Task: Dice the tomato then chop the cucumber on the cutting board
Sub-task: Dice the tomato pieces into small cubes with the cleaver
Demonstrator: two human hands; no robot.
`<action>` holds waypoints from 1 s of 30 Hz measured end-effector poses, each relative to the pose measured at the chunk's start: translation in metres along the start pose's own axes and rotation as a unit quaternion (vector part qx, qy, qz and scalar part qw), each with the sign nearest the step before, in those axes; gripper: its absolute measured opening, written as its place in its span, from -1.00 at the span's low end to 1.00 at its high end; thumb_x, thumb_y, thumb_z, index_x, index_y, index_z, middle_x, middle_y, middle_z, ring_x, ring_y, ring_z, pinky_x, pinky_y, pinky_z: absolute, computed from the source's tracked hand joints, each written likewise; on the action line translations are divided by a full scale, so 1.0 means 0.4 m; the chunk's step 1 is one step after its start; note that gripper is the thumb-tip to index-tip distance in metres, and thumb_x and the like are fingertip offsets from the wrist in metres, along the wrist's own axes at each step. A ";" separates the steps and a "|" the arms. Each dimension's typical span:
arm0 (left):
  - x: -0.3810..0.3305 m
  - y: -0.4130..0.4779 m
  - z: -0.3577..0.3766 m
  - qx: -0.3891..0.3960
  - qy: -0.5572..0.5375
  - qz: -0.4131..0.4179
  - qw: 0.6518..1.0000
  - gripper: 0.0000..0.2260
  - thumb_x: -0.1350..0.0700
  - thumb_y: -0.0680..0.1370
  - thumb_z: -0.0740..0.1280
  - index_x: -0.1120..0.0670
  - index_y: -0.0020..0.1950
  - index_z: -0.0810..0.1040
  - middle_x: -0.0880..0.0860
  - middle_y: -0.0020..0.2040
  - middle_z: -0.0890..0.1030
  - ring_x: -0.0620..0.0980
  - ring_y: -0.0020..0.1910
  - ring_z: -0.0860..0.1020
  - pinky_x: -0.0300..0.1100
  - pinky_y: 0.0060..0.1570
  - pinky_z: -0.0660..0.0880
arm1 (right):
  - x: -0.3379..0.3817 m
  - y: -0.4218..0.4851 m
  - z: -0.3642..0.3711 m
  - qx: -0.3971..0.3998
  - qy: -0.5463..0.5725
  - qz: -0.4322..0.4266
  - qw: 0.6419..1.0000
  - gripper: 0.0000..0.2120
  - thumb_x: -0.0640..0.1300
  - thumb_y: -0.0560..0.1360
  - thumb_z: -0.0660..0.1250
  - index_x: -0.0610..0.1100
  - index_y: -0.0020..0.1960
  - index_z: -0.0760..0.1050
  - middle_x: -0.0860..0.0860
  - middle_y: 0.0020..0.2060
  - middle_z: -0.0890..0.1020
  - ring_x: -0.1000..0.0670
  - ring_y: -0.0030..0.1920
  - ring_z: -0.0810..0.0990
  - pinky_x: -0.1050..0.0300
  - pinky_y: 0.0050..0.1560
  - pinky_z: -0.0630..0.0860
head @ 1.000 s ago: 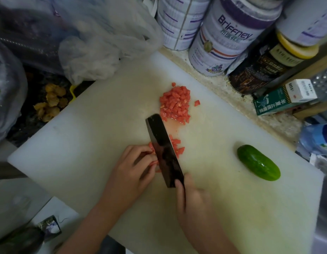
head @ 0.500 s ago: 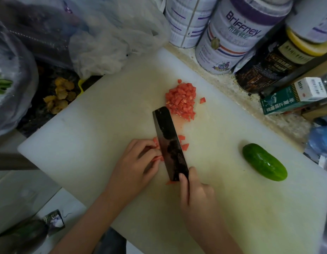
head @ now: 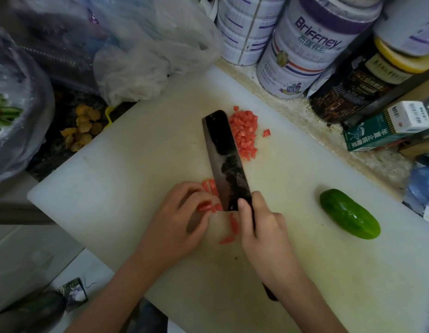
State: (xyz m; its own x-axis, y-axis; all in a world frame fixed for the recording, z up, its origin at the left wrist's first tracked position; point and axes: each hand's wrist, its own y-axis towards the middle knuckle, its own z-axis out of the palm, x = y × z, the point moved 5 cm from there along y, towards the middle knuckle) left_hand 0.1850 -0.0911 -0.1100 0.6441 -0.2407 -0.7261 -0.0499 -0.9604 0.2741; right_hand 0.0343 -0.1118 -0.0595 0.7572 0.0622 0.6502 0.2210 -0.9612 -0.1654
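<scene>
Right hand [head: 261, 227]: wrapped round the knife's handle, thumb lying up along the side of the blade.
Left hand [head: 175, 222]: fingers curled, tips pinning the tomato strips [head: 205, 206] against the left face of the blade.
Loose slivers [head: 233, 223]: two or three red pieces on the board between the two hands.
Knife [head: 226, 162]: broad dark cleaver, edge down on the cutting board [head: 112, 188], tip pointing away from the person.
Cucumber [head: 349, 213]: whole, lying on the board well to the right of the knife.
Diced tomato [head: 244, 131]: a heap of small cubes touching the right side of the blade's far end; one cube [head: 266, 132] lies just beside it.
Behind the board: a crumpled plastic bag [head: 148, 51], white tins [head: 305, 51], a green box [head: 381, 131].
</scene>
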 end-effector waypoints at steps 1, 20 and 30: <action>0.001 -0.003 -0.004 -0.005 -0.017 -0.012 1.000 -0.84 0.17 0.51 0.35 0.19 0.06 0.58 0.06 0.07 0.52 0.00 0.06 0.53 -0.17 0.10 0.48 | -0.004 -0.007 -0.012 -0.002 0.014 0.003 1.000 -0.88 -0.02 0.62 0.10 0.01 -0.08 0.32 0.05 -0.52 0.39 0.08 -0.54 0.42 0.31 -0.54 0.23; 0.015 -0.007 -0.034 -0.035 0.021 0.003 0.999 -0.83 0.12 0.54 0.38 0.18 0.03 0.67 0.07 0.05 0.63 -0.04 0.03 0.60 -0.14 0.11 0.54 | -0.002 -0.069 -0.004 -0.009 -0.044 -0.050 0.998 -0.88 0.02 0.57 0.15 0.09 -0.12 0.23 0.18 -0.63 0.16 0.15 -0.63 0.26 0.47 -0.58 0.00; 0.016 0.002 -0.033 -0.031 -0.005 -0.007 0.999 -0.78 0.06 0.54 0.34 0.17 0.02 0.68 0.07 0.11 0.63 -0.08 0.07 0.59 -0.20 0.15 0.52 | 0.007 -0.070 0.019 -0.010 -0.107 -0.024 0.994 -0.87 0.05 0.56 0.05 0.02 -0.08 0.26 0.22 -0.58 0.07 0.09 -0.62 0.15 0.34 -0.60 -0.06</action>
State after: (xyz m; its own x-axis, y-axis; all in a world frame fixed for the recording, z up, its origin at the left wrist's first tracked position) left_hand 0.1992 -0.0917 -0.1059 0.6363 -0.2294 -0.7365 0.0060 -0.9533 0.3020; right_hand 0.0347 -0.0826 -0.0586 0.8599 0.1608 0.4845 0.2486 -0.9608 -0.1224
